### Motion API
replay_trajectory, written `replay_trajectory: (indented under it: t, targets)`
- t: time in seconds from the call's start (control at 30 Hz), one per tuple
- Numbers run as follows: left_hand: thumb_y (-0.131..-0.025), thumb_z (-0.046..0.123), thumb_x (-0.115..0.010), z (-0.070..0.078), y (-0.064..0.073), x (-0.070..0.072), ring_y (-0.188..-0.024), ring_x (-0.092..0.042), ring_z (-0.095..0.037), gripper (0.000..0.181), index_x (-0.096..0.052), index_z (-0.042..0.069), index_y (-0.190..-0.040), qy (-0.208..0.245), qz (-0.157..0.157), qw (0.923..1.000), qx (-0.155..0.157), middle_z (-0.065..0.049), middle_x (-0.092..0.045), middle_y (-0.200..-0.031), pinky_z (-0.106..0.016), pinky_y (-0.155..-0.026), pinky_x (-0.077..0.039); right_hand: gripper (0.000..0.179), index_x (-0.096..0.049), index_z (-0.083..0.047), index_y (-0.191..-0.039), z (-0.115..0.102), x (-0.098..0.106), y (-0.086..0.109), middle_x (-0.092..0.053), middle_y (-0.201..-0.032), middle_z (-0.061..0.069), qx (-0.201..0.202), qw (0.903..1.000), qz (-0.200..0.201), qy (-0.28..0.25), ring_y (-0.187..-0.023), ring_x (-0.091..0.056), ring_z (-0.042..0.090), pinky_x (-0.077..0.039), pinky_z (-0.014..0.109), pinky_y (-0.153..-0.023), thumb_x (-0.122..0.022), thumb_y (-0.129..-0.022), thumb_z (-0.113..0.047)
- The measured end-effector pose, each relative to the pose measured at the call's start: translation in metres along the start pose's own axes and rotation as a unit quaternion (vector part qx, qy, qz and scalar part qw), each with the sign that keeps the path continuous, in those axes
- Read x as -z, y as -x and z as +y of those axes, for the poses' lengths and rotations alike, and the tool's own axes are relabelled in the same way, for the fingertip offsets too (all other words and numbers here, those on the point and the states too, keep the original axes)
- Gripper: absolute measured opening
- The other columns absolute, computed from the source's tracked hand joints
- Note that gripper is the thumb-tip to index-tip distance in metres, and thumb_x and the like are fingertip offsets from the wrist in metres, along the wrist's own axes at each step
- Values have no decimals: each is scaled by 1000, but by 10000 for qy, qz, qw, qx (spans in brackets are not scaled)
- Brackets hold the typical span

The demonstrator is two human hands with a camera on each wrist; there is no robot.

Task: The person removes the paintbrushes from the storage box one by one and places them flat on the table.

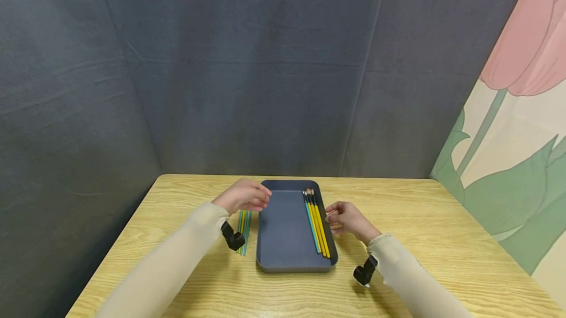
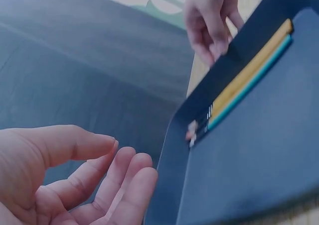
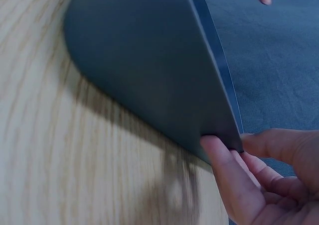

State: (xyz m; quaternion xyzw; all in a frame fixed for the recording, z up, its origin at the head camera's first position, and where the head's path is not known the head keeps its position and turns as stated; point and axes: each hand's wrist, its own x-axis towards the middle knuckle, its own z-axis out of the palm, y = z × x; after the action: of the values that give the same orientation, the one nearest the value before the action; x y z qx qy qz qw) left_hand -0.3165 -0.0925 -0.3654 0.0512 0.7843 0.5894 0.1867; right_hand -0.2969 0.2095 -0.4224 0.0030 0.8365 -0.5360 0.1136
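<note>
A dark grey-blue rectangular tray (image 1: 283,239) lies on the table, with several paintbrushes (image 1: 320,229) along its right side. Their handles are yellow and teal, bristles pointing to the far end. My right hand (image 1: 348,220) pinches the tray's right wall; the right wrist view shows the thumb at the rim and fingers (image 3: 234,185) against the outer side. Over the tray's left rim hovers my left hand (image 1: 246,195), holding nothing, its fingers (image 2: 137,197) loosely bent. Beneath and nearer than that hand lie several thin teal and yellow sticks (image 1: 244,234), their far ends hidden by it.
The light wood table (image 1: 287,293) ends at a dark grey curtain (image 1: 247,77) behind and to the left. A wall with a painted pink tulip (image 1: 522,38) stands at the right. Each wrist carries a small black camera mount (image 1: 365,271).
</note>
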Motion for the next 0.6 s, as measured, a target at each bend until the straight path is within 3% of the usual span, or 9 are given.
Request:
replay_trajectory:
  t: [0.33,0.6]
  targets:
    - [-86,3,-68,30,-11,-36,-77,-70,-18,20,-70,0,-105,58,-257,9996,-125,-8,-71,-85,-38,-81,-60,25,-51,11,-116,0,0,1,-59,-92,13,-45,10000,16,-1,-76,-60,16,-61,38,-69,-57,-93,2]
    - [-87,1,-67,26,-25,-63,-68,-67,-15,17,-70,-1,-103,179,-90,9998,-46,-6,-69,-80,-37,-77,-61,26,-51,11,-116,1,1,0,-60,-94,14,-31,10000,-2,-32,-76,-60,16,-61,37,-68,-56,-92,5]
